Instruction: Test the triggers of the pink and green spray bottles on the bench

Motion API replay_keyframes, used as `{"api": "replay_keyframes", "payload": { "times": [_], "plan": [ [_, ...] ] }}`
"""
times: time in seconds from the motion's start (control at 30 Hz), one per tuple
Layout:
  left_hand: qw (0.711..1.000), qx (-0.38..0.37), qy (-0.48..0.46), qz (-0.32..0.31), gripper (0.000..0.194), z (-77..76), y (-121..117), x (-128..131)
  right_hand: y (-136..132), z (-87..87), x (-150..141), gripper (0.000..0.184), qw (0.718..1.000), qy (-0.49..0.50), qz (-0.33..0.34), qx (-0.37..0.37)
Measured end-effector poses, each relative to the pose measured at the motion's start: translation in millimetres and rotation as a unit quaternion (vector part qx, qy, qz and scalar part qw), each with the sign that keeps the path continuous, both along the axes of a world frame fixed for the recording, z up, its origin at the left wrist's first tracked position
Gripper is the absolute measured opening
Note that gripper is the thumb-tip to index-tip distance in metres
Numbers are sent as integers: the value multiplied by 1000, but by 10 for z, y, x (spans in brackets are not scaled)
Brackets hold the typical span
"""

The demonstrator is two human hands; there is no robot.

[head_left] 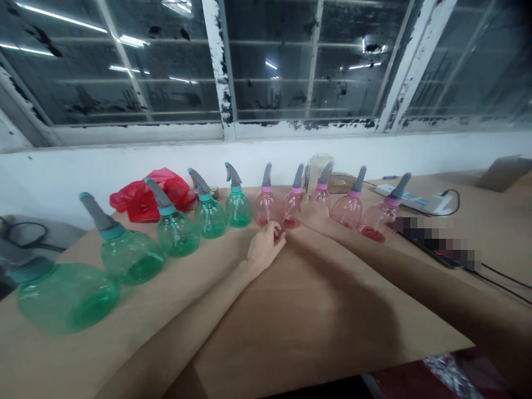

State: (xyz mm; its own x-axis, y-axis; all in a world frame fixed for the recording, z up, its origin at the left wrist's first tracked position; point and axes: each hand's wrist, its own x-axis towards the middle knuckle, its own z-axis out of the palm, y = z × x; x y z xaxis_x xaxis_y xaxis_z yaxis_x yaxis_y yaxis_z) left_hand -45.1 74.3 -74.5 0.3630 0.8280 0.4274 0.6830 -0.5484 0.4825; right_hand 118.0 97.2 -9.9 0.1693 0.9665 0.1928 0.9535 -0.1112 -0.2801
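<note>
Pink spray bottles with grey trigger heads stand upright in a row on the table. My left hand (pixel 266 245) is just in front of the first pink spray bottle (pixel 266 206); its fingers are loosely curled and apart, with nothing visible in them. My right hand (pixel 315 214) is at the right side of the second pink spray bottle (pixel 292 204) and covers the lower part of the third pink spray bottle (pixel 322 194). Its fingers are blurred, so whether they grip or only touch is unclear. Farther right stand two more, including the end pink spray bottle (pixel 380 217).
Several green spray bottles, one of them nearest me (pixel 66 296), curve along the left side. Behind them lies a red plastic bag (pixel 155 191). A white power strip (pixel 428 200), a dark phone-like device (pixel 432 248) with cables and a cardboard box (pixel 505 170) are at the right.
</note>
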Motion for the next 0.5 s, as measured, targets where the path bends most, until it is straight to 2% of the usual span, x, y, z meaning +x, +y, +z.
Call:
{"api": "replay_keyframes", "payload": {
  "times": [0.33,0.5],
  "plan": [
    [998,8,48,-28,12,-24,1,25,104,-51,27,78,1000,-5,4,11],
    [998,4,60,-31,11,-14,-15,31,124,-68,33,74,1000,8,20,19]
  ]
}}
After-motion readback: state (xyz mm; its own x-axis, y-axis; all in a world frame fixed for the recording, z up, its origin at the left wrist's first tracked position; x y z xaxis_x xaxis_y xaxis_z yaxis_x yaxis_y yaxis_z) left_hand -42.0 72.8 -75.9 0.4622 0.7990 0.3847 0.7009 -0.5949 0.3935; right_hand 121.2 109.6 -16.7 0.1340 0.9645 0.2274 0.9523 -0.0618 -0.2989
